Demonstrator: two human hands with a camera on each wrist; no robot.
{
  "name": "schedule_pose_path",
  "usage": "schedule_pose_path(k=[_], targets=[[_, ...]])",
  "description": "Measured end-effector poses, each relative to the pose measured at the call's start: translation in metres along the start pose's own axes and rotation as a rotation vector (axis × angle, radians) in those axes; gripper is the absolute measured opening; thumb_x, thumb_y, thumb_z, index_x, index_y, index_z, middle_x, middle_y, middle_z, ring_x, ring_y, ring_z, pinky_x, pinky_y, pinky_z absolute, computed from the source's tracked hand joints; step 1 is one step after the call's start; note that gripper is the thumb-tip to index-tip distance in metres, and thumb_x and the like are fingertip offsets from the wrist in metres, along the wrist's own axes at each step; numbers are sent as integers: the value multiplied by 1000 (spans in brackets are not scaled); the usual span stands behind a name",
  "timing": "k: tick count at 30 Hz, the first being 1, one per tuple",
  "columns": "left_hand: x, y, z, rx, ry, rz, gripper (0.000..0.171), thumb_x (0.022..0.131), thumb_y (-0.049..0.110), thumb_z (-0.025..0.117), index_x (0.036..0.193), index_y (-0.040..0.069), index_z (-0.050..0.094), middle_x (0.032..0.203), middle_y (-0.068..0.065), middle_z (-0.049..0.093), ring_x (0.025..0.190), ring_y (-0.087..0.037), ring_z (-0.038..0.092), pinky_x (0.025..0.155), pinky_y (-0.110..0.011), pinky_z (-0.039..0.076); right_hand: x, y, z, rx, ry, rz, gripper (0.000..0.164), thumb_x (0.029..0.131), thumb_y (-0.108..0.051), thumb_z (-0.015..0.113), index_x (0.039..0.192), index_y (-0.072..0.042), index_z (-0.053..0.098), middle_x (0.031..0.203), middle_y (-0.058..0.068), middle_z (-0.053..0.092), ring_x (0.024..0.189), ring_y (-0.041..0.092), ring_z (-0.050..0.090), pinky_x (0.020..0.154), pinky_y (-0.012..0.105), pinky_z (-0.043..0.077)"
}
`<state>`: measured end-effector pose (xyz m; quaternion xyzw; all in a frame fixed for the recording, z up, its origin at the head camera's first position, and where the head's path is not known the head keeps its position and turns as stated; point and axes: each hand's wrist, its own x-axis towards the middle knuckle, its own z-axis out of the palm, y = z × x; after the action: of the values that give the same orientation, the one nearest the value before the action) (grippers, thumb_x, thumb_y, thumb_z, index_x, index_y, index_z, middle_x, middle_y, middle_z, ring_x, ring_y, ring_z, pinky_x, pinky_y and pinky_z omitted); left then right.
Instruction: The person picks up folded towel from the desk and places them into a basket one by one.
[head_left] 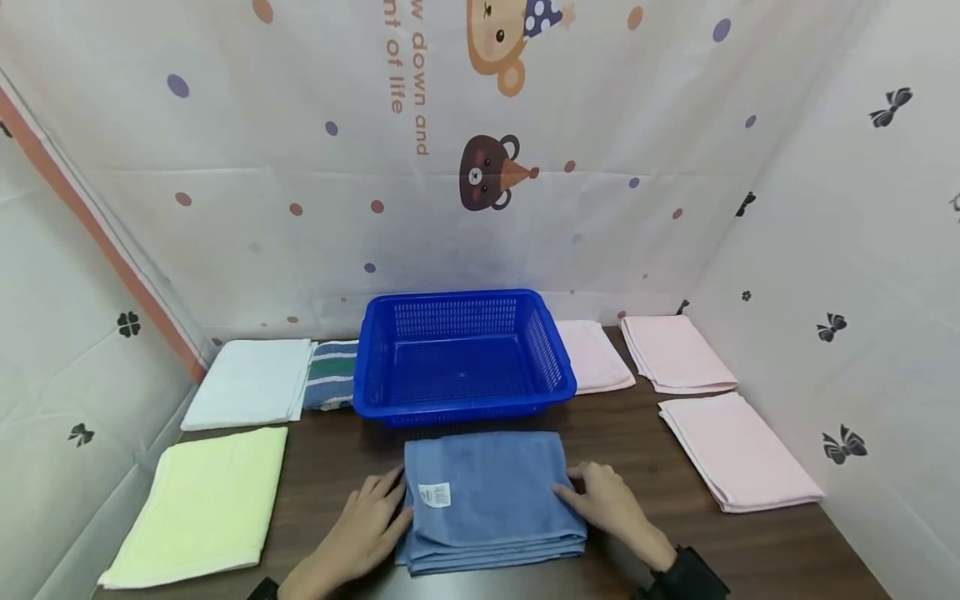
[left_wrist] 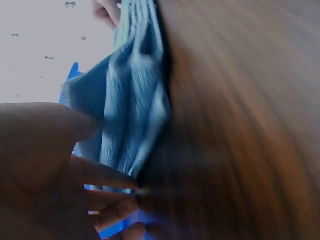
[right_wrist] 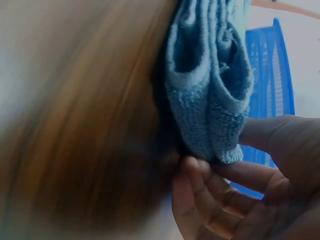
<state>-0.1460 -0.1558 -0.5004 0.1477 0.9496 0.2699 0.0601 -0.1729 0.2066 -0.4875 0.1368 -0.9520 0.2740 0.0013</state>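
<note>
A folded blue towel (head_left: 498, 492), with a white label (head_left: 434, 495) near its upper left, lies on the brown table in front of me. My left hand (head_left: 363, 521) holds its left edge, thumb towards the top and fingers down along the side. On the opposite edge, my right hand (head_left: 603, 500) pinches the towel, its thumb resting on top and its fingers curled low at the side. The right wrist view shows the thick folded layers of the blue towel (right_wrist: 207, 110) beside that thumb. Loose folds of the blue towel (left_wrist: 132, 105) bulge near my left thumb.
Behind the towel stands a blue plastic basket (head_left: 465, 412). To the left lie a yellow towel (head_left: 202, 500), a white towel (head_left: 251, 383) and a striped towel (head_left: 330, 375). Pink towels (head_left: 738, 450) lie at the right and behind the basket. Printed curtains (head_left: 375, 242) enclose the table.
</note>
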Motion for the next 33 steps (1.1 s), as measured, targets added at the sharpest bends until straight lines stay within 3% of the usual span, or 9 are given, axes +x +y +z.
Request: schedule_pose_path(k=[4, 7, 9, 12, 15, 19, 22, 27, 33], targets=[[3, 1, -6, -127, 46, -51, 47, 108, 33, 49, 129, -5, 67, 145, -25, 56, 131, -42, 52, 104, -67, 42, 7, -11, 7, 37, -25, 26, 26, 89, -23, 79, 99, 0, 75, 97, 12, 75, 90, 26, 72, 70, 38, 57], [3, 1, -14, -289, 48, -170, 51, 109, 34, 45, 133, -8, 62, 144, -29, 56, 132, -47, 52, 109, -65, 41, 9, -14, 11, 99, -67, 57, 38, 91, -25, 76, 112, 6, 70, 106, 17, 74, 99, 32, 72, 78, 45, 58], [5, 3, -19, -442, 33, -264, 55, 109, 36, 46, 139, -9, 56, 145, -31, 54, 131, -47, 55, 106, -61, 46, 11, -15, 11, 162, -89, 77, 42, 93, -29, 74, 116, 6, 66, 102, 15, 73, 94, 28, 70, 75, 40, 57], [7, 3, -22, -628, 19, -363, 62, 106, 34, 54, 146, -11, 41, 137, -34, 56, 117, -40, 64, 95, -53, 56, 10, -15, 9, 339, -157, 146, 49, 97, -31, 69, 123, 7, 55, 94, 10, 69, 83, 20, 65, 68, 30, 52], [7, 2, -20, -752, 10, -415, 70, 101, 26, 63, 147, -13, 28, 126, -33, 60, 105, -32, 67, 84, -48, 59, 9, -14, 10, 583, -245, 272, 56, 101, -35, 63, 129, 7, 39, 95, 11, 66, 77, 15, 63, 60, 27, 52], [5, -2, -15, -864, -32, -504, 79, 97, 23, 68, 147, -15, 21, 120, -31, 60, 100, -26, 66, 85, -45, 57, 8, -11, 14, 839, -339, 411, 70, 104, -44, 55, 141, 9, 27, 114, 20, 63, 85, 19, 69, 60, 34, 61], [5, -4, -11, -936, -65, -550, 83, 96, 23, 69, 147, -19, 20, 125, -32, 59, 104, -27, 65, 89, -47, 56, 10, -6, 15, 955, -437, 414, 74, 105, -44, 53, 148, 11, 29, 116, 18, 66, 90, 22, 72, 66, 35, 63], [7, -6, -13, -984, -126, -567, 80, 95, 27, 69, 144, -21, 27, 121, -26, 62, 100, -24, 68, 85, -45, 60, 9, -4, 12, 1047, -573, 330, 71, 106, -32, 57, 153, 13, 28, 115, 14, 74, 98, 24, 75, 77, 37, 64], [1, -7, -25, -1013, -226, -413, 59, 94, 17, 67, 135, -12, 34, 108, -13, 69, 88, -18, 70, 74, -39, 62, 3, -17, -2, 960, -535, 223, 76, 103, -26, 61, 155, 13, 22, 103, 9, 77, 87, 17, 74, 63, 29, 62]])
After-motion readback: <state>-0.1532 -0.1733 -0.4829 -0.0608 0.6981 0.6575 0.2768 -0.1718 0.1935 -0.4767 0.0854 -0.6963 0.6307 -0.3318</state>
